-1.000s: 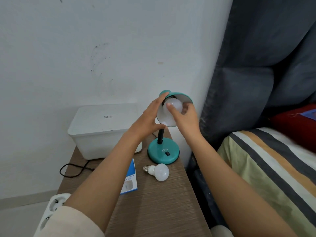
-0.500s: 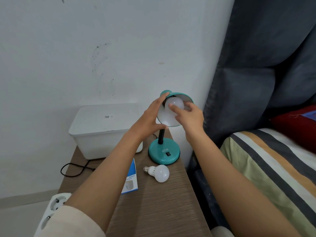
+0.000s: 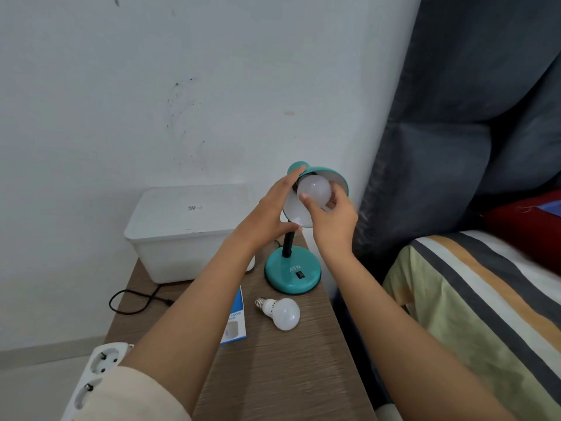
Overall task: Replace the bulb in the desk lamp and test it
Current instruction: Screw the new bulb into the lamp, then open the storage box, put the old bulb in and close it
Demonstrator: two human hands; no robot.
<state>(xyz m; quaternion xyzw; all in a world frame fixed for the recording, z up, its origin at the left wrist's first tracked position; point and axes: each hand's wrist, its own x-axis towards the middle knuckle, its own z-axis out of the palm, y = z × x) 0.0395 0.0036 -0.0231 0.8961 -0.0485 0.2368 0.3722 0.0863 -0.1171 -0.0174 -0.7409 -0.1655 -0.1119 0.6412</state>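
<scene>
On the wooden table [image 3: 273, 375] the teal desk lamp [image 3: 293, 273] stands close to the right edge, its shade cupped by the left hand [image 3: 267, 220], fingers spread and pressed against the rim. The right hand [image 3: 332, 220] pinches the bulb [image 3: 314, 189] sitting in the socket. A crooked turn could cross-thread it, or a hard twist could tip the lamp; the spare bulb [image 3: 280, 312] lying loose below could roll off.
</scene>
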